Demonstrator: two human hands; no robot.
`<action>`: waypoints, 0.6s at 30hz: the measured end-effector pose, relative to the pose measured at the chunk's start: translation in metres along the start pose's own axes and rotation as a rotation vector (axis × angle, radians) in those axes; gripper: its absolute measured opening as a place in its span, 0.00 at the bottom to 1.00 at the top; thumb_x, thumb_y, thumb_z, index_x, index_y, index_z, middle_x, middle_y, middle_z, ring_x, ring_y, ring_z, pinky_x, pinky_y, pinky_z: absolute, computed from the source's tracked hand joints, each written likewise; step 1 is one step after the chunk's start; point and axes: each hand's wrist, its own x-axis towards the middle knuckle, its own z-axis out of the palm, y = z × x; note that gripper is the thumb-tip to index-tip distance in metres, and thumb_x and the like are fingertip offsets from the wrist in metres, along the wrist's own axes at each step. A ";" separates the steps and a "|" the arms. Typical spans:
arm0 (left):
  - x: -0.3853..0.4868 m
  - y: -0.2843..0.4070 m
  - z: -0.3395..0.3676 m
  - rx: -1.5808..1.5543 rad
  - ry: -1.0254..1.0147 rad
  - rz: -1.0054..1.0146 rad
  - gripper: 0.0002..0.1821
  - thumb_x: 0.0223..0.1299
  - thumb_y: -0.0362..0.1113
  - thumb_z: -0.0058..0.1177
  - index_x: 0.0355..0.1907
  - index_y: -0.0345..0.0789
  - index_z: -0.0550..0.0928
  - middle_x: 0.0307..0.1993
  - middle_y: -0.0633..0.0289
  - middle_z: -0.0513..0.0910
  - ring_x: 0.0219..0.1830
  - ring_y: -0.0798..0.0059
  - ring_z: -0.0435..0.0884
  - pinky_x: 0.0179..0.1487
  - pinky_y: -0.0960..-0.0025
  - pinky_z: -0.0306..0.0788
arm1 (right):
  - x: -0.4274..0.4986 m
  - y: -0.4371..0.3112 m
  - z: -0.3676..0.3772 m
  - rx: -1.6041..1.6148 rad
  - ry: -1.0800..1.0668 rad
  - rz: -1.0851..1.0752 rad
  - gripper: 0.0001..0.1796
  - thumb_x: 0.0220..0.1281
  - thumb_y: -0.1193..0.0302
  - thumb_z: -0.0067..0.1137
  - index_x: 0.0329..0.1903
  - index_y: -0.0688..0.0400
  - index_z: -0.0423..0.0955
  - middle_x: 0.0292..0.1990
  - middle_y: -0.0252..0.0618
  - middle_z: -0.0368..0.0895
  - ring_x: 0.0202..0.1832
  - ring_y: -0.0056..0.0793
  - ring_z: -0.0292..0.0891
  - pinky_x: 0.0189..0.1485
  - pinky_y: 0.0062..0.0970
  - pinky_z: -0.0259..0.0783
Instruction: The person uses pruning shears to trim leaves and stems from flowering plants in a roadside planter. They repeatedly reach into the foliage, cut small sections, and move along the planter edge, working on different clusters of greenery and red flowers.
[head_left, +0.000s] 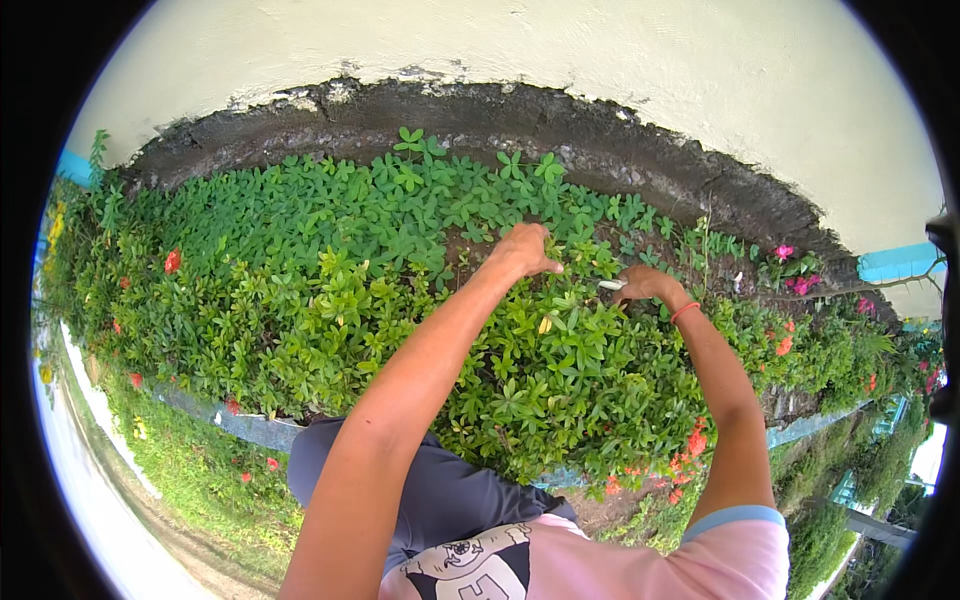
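Observation:
My left hand (527, 251) is over the top of a leafy ixora-like shrub (517, 337), its thumb held apart from the bent fingers. Shrub leaves are close beside it, and some of its fingertips are out of sight. To the right, my right hand (646, 285) grips a small pale tool (612, 285) that looks like a blade; the rest of it is hidden in the hand. That hand hangs just above the shrub's back edge, and its wrist wears a thin red band (685, 311).
Low green groundcover (315, 210) spreads behind the shrub, against a cream wall (525, 37) with a dark, peeling base (480, 112). Red flower clusters (696, 442) dot the hedge. A concrete border (255, 429) runs along its near side, by my knee (319, 457). A thin branch (847, 289) juts out at right.

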 end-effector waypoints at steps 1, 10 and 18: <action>0.000 0.000 0.010 0.013 -0.009 0.021 0.36 0.45 0.49 0.65 0.55 0.32 0.71 0.48 0.47 0.77 0.51 0.55 0.75 0.59 0.63 0.67 | 0.005 -0.001 0.005 -0.015 0.041 -0.049 0.30 0.41 0.51 0.61 0.43 0.61 0.77 0.39 0.49 0.79 0.40 0.45 0.75 0.43 0.38 0.70; 0.000 -0.020 0.039 -0.218 0.154 -0.005 0.19 0.53 0.39 0.57 0.48 0.35 0.78 0.36 0.44 0.80 0.43 0.52 0.79 0.52 0.61 0.72 | 0.026 -0.044 -0.004 -0.053 -0.080 -0.172 0.29 0.42 0.55 0.59 0.50 0.54 0.74 0.24 0.43 0.77 0.29 0.39 0.72 0.36 0.35 0.68; 0.005 -0.057 0.029 -0.325 0.185 -0.232 0.32 0.55 0.50 0.53 0.54 0.25 0.70 0.45 0.44 0.76 0.43 0.59 0.79 0.52 0.61 0.70 | 0.029 -0.064 0.006 -0.036 0.100 -0.220 0.32 0.40 0.55 0.60 0.49 0.61 0.74 0.34 0.53 0.80 0.39 0.47 0.76 0.47 0.36 0.71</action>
